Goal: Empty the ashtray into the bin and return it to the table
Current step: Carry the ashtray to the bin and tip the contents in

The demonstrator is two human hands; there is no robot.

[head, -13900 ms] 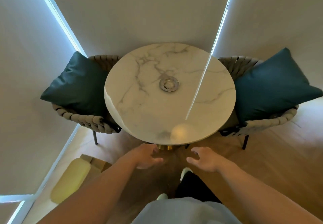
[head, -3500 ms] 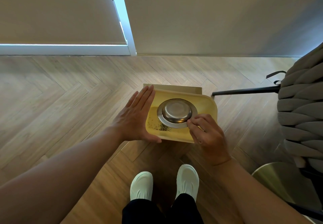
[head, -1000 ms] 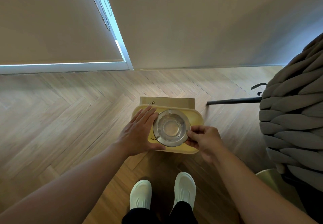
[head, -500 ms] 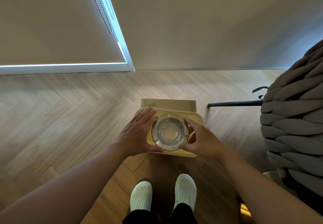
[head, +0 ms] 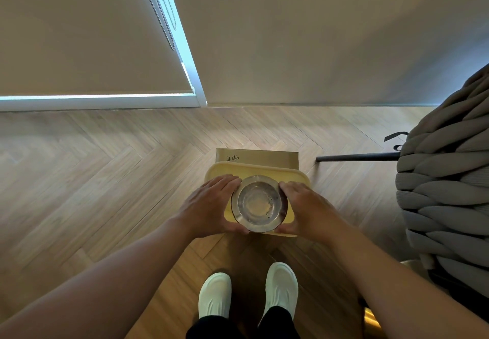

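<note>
The round metal ashtray (head: 258, 203) is held upright, bowl up, above the yellow bin (head: 264, 173) on the floor. A few dark specks cling to its bowl. My left hand (head: 209, 207) cups its left rim and my right hand (head: 307, 210) grips its right rim. The bin stands against a brown cardboard box (head: 258, 157) marked with handwriting. The table top is out of view.
A woven grey chair (head: 447, 188) fills the right side, its black leg (head: 354, 157) reaching toward the box. A gold table base (head: 371, 320) shows at the lower right. My white shoes (head: 248, 292) stand just behind the bin. Window blinds (head: 87, 34) hang ahead.
The ashtray, turned bowl-up a second ago, has come slightly nearer to me. My right hand shifted from a fingertip pinch to a fuller grip, and my left hand closed on the left rim.
</note>
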